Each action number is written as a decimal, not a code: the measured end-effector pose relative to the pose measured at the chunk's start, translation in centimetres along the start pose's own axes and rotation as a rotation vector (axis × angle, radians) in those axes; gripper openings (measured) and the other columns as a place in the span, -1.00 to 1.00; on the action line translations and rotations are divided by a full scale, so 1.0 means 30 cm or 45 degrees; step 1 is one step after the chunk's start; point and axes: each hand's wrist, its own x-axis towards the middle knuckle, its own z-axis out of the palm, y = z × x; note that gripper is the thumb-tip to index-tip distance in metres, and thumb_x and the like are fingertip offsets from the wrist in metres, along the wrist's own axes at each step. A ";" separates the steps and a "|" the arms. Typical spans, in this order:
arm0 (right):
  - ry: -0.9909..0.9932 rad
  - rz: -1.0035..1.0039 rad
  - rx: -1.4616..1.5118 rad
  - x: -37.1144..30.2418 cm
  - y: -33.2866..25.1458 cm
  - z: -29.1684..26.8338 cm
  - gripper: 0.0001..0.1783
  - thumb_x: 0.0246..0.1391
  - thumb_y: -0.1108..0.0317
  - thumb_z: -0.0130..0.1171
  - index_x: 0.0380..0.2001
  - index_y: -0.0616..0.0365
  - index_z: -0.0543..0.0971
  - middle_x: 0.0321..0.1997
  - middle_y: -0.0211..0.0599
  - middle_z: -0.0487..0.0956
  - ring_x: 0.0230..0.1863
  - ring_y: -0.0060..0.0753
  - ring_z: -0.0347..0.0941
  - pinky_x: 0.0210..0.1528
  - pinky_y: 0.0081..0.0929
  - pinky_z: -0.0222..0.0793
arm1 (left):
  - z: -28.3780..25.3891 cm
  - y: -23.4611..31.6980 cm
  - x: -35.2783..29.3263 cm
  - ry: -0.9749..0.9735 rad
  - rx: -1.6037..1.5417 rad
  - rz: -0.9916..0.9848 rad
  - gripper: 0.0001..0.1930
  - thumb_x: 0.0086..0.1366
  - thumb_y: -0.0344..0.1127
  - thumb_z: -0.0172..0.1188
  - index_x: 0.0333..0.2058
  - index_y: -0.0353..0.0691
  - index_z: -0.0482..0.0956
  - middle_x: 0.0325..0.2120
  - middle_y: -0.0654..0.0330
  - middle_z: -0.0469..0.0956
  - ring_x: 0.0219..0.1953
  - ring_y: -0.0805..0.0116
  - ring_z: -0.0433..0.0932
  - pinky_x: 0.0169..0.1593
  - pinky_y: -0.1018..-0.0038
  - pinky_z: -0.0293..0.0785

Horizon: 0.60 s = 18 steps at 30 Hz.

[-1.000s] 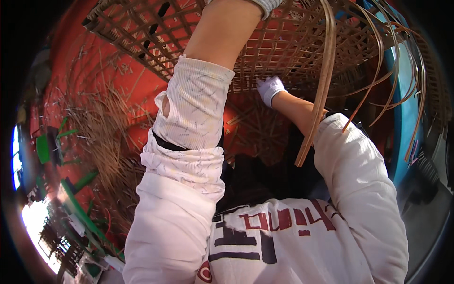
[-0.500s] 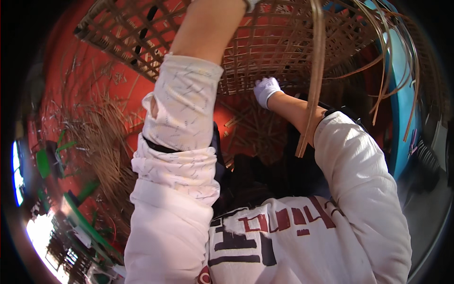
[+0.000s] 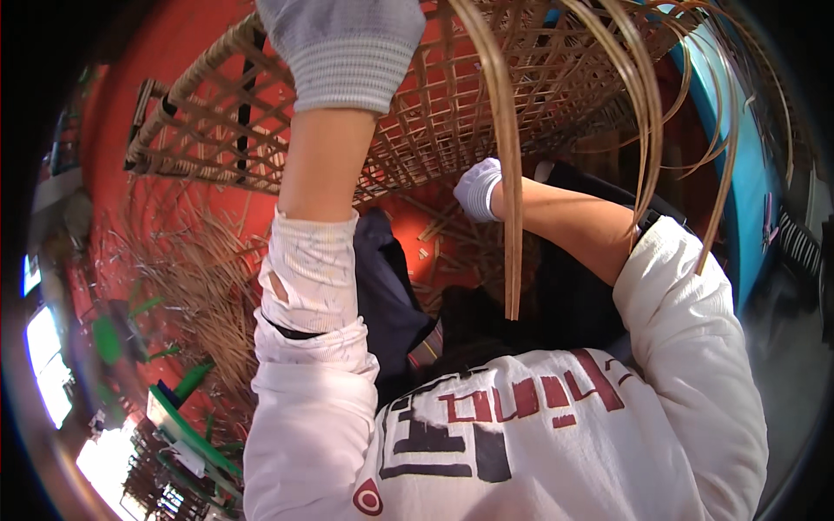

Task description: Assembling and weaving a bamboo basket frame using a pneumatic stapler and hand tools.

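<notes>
Before both gloved hands (image 3: 343, 56) (image 3: 478, 189), brown open-weave basket (image 3: 447, 113), long loose strips (image 3: 513, 217) hanging, each grip unclear

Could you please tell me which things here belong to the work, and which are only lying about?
Apparently in the work:
woven basketwork
long hanging strips
left hand
right hand

Apparently lying about:
scattered strips on the red surface
green-edged object, kind unclear

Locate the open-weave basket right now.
In the head view, the open-weave basket spans the top centre, partly hidden by the left hand, with the right hand near its lower edge.
</notes>
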 end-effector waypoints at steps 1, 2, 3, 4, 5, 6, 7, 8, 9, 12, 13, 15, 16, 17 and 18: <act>0.012 0.010 0.010 -0.013 -0.003 -0.008 -0.69 0.04 0.21 0.20 -0.18 0.08 0.70 -0.14 -0.20 0.68 -0.04 -0.13 0.61 -0.08 -0.22 0.52 | -0.020 0.007 -0.003 0.001 -0.040 0.018 -0.81 0.19 -0.15 0.21 -0.29 -0.06 0.51 -0.40 0.21 0.52 -0.27 0.20 0.48 -0.11 0.25 0.23; 0.013 -0.005 -0.037 -0.028 -0.012 -0.020 -0.69 0.05 0.23 0.19 -0.14 0.03 0.69 -0.10 -0.22 0.67 -0.03 -0.16 0.60 -0.10 -0.22 0.52 | -0.039 0.018 -0.007 0.010 -0.049 0.035 -0.81 0.19 -0.15 0.21 -0.29 -0.06 0.51 -0.40 0.21 0.52 -0.27 0.20 0.48 -0.11 0.25 0.23; 0.024 -0.037 -0.087 -0.033 -0.035 -0.044 -0.67 0.05 0.25 0.17 -0.10 -0.01 0.68 -0.05 -0.25 0.66 -0.02 -0.19 0.60 -0.12 -0.22 0.52 | -0.074 0.014 -0.012 0.008 -0.026 0.032 -0.81 0.19 -0.16 0.21 -0.28 -0.06 0.51 -0.40 0.21 0.52 -0.27 0.20 0.48 -0.11 0.26 0.23; 0.054 -0.089 -0.053 -0.038 -0.038 -0.050 -0.70 0.02 0.28 0.19 -0.14 0.00 0.70 -0.08 -0.25 0.67 -0.04 -0.18 0.61 -0.15 -0.19 0.53 | -0.081 0.016 -0.019 0.015 -0.026 0.025 -0.81 0.19 -0.16 0.22 -0.28 -0.07 0.51 -0.39 0.22 0.53 -0.26 0.20 0.47 -0.11 0.26 0.24; 0.102 -0.085 -0.011 -0.053 -0.041 -0.054 -0.73 0.01 0.27 0.19 -0.21 0.05 0.70 -0.14 -0.19 0.68 -0.06 -0.16 0.62 -0.14 -0.18 0.53 | -0.044 -0.042 -0.034 0.014 0.189 0.114 -0.77 0.27 0.03 0.13 -0.23 0.12 0.59 -0.38 0.34 0.62 -0.34 0.21 0.58 -0.24 0.21 0.32; 0.147 -0.089 0.029 -0.075 -0.055 -0.066 -0.74 0.01 0.25 0.19 -0.28 0.11 0.71 -0.20 -0.14 0.69 -0.08 -0.14 0.62 -0.14 -0.18 0.54 | -0.057 -0.042 -0.041 0.023 0.182 0.128 -0.77 0.27 0.03 0.13 -0.23 0.12 0.59 -0.38 0.34 0.62 -0.34 0.21 0.58 -0.24 0.21 0.32; 0.153 -0.105 0.031 -0.087 -0.047 -0.062 -0.74 0.00 0.27 0.17 -0.27 0.11 0.70 -0.22 -0.11 0.68 -0.08 -0.12 0.62 -0.11 -0.20 0.53 | -0.070 -0.020 -0.046 -0.027 0.132 0.064 -0.78 0.25 0.03 0.16 -0.26 0.10 0.59 -0.42 0.37 0.57 -0.36 0.26 0.53 -0.20 0.24 0.28; 0.179 -0.095 0.042 -0.076 -0.032 -0.035 -0.74 -0.01 0.31 0.16 -0.25 0.10 0.70 -0.22 -0.10 0.68 -0.08 -0.10 0.62 -0.09 -0.22 0.52 | -0.070 -0.005 -0.048 -0.077 0.083 0.000 -0.77 0.23 0.04 0.19 -0.29 0.08 0.58 -0.45 0.39 0.53 -0.38 0.31 0.48 -0.17 0.27 0.24; 0.160 -0.050 0.069 -0.114 -0.014 -0.051 -0.72 -0.01 0.30 0.14 -0.23 0.12 0.69 -0.21 -0.08 0.68 -0.08 -0.10 0.61 -0.08 -0.22 0.51 | -0.047 -0.012 -0.057 0.012 0.084 0.031 -0.80 0.18 0.01 0.26 -0.33 0.11 0.56 -0.52 0.43 0.46 -0.43 0.35 0.44 -0.21 0.30 0.22; 0.150 -0.015 0.179 -0.089 0.138 0.023 -0.67 0.01 0.22 0.11 -0.18 0.08 0.65 -0.21 -0.07 0.66 -0.10 -0.04 0.60 -0.07 -0.18 0.50 | -0.032 -0.024 -0.050 0.060 0.093 0.064 -0.81 0.19 0.01 0.24 -0.32 0.11 0.57 -0.49 0.42 0.49 -0.41 0.33 0.46 -0.20 0.29 0.23; 0.618 -0.145 0.559 -0.075 0.248 0.124 -0.70 0.03 0.19 0.09 -0.21 0.02 0.65 -0.23 -0.10 0.66 -0.13 0.02 0.59 -0.06 -0.15 0.49 | -0.034 -0.030 -0.041 0.062 0.101 0.066 -0.81 0.19 0.01 0.24 -0.32 0.11 0.57 -0.49 0.42 0.49 -0.41 0.33 0.46 -0.20 0.29 0.23; 0.324 0.065 0.404 -0.205 0.329 -0.007 -0.72 0.08 0.15 0.08 -0.26 0.06 0.64 -0.14 -0.13 0.64 -0.08 0.01 0.56 0.00 -0.15 0.47 | -0.021 -0.060 -0.021 -0.014 0.121 0.071 -0.79 0.22 0.02 0.21 -0.30 0.09 0.58 -0.47 0.40 0.52 -0.39 0.31 0.49 -0.20 0.28 0.25; 0.301 -0.048 0.160 -0.206 0.413 0.039 -0.69 0.10 0.18 0.10 -0.14 0.03 0.63 -0.06 -0.13 0.61 -0.02 -0.01 0.53 0.05 -0.18 0.45 | 0.008 -0.055 -0.013 -0.004 0.100 0.074 -0.79 0.22 0.02 0.21 -0.30 0.09 0.58 -0.47 0.40 0.52 -0.39 0.31 0.49 -0.20 0.28 0.25; 0.339 0.150 0.343 -0.209 0.467 0.098 -0.65 0.10 0.19 0.11 -0.06 0.02 0.60 -0.03 -0.12 0.59 0.01 -0.02 0.52 0.08 -0.19 0.44 | 0.026 -0.057 -0.007 -0.052 0.137 0.061 -0.77 0.24 0.03 0.18 -0.29 0.08 0.59 -0.45 0.38 0.53 -0.37 0.29 0.50 -0.19 0.26 0.26; 0.379 0.328 0.519 -0.227 0.456 0.089 -0.60 0.11 0.21 0.12 0.03 0.02 0.56 0.01 -0.11 0.57 0.04 -0.03 0.51 0.11 -0.20 0.42 | 0.032 -0.077 -0.006 -0.104 0.196 0.046 -0.76 0.26 0.05 0.15 -0.28 0.07 0.59 -0.44 0.37 0.55 -0.35 0.28 0.52 -0.18 0.25 0.27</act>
